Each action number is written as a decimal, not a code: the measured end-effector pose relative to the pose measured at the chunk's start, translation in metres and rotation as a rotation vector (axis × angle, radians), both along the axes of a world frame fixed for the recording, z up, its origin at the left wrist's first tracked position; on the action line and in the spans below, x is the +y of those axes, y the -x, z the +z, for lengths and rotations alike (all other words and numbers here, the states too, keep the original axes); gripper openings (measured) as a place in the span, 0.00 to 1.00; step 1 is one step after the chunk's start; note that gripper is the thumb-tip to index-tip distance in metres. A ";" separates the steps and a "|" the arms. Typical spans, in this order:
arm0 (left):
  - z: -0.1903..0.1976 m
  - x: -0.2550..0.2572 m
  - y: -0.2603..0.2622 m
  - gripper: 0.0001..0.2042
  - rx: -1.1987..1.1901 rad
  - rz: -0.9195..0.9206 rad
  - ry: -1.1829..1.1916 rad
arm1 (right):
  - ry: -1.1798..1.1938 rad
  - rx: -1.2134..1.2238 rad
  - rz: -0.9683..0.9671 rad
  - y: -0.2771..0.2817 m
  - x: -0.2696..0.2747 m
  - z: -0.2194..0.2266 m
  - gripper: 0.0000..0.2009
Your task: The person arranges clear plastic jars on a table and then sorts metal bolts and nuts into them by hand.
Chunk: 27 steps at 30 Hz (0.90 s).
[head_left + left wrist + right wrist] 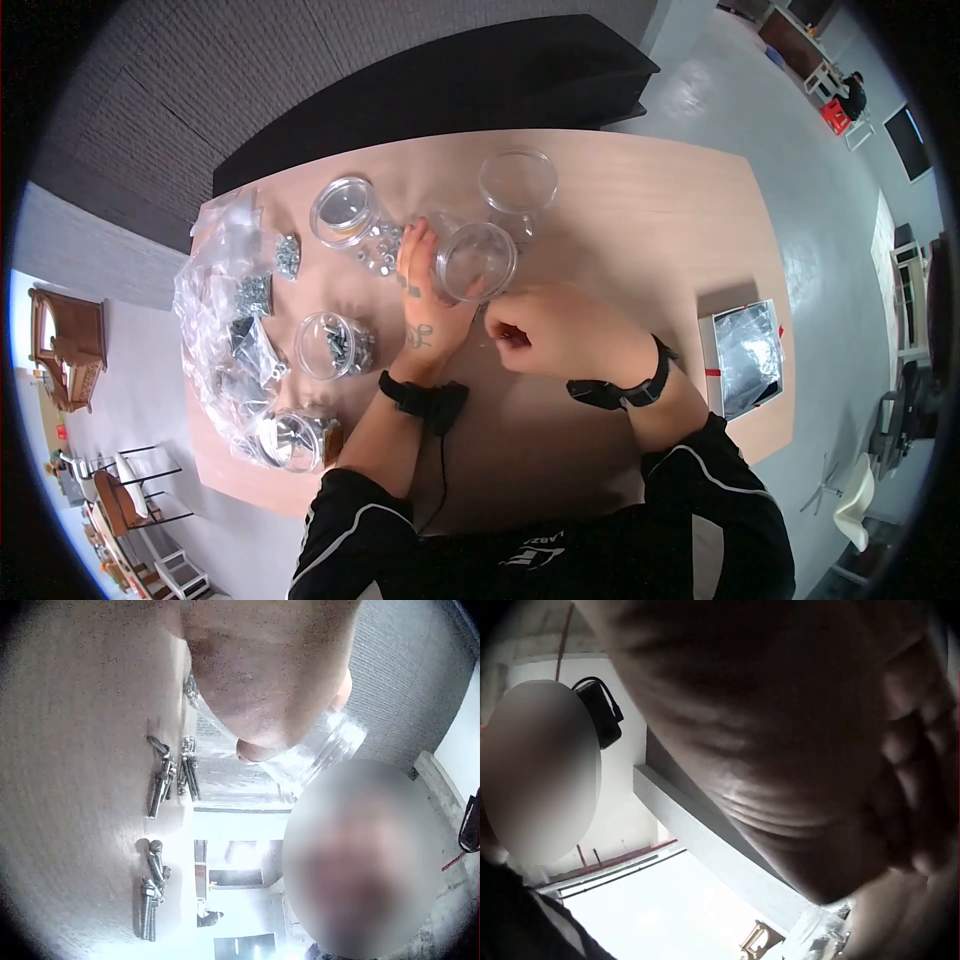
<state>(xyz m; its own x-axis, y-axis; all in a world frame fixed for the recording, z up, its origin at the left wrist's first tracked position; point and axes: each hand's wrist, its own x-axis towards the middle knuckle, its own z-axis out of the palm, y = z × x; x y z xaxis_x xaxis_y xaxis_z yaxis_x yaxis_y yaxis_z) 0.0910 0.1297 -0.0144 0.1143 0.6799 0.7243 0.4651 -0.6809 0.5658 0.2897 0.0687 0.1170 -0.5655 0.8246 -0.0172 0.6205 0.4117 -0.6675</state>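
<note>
My left hand [432, 300] holds a clear plastic jar [478, 262] by its side, its mouth tilted up toward me. In the left wrist view this jar [330, 754] shows beyond the hand [262, 667]. My right hand [565, 325] is curled like a fist just right of the jar, below its rim. In the right wrist view the curled fingers [911, 750] are dark, and I cannot tell whether they hold anything. Small groups of metal bolts [152, 892] lie on the table close to the left hand; in the head view the arms hide them.
Another clear jar [518, 180] stands behind the held one. On the left are a jar of nuts [350, 220], a jar of bolts [335, 347], a third jar [295, 441] and a heap of plastic bags [220, 330]. An open box [745, 358] sits near the table's right edge.
</note>
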 end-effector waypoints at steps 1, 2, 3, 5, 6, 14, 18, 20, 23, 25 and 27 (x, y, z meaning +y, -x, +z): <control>0.000 0.000 -0.001 0.46 -0.003 -0.001 -0.009 | -0.062 0.174 -0.057 0.006 -0.003 0.009 0.05; 0.001 -0.001 -0.001 0.46 -0.002 -0.003 -0.008 | -0.125 0.350 -0.116 0.009 -0.005 0.014 0.06; 0.002 -0.001 -0.001 0.46 -0.001 -0.001 -0.010 | -0.125 0.351 -0.119 0.009 -0.003 0.011 0.06; 0.002 -0.001 -0.001 0.47 0.001 0.001 -0.013 | -0.390 0.398 -0.255 0.008 0.005 0.000 0.08; 0.002 -0.001 0.000 0.47 -0.001 -0.009 0.001 | -0.390 0.398 -0.255 0.008 0.007 -0.004 0.08; 0.005 -0.003 0.002 0.48 0.082 0.013 0.022 | -0.510 0.227 -0.312 0.011 0.015 -0.019 0.06; 0.002 -0.001 0.001 0.47 0.038 0.004 0.022 | -0.397 0.186 -0.324 0.002 0.008 -0.007 0.07; 0.001 -0.001 0.001 0.47 -0.009 0.000 0.024 | -0.058 -0.110 -0.264 0.001 -0.002 0.014 0.12; 0.002 -0.001 0.000 0.46 0.002 0.009 0.019 | -0.146 -0.200 -0.091 0.002 -0.019 -0.020 0.18; 0.002 -0.002 0.001 0.46 0.018 0.010 0.030 | -0.108 -0.255 -0.074 0.009 -0.022 -0.021 0.21; 0.002 -0.001 0.001 0.46 0.018 0.009 0.032 | -0.027 -0.362 -0.060 0.021 -0.022 -0.018 0.26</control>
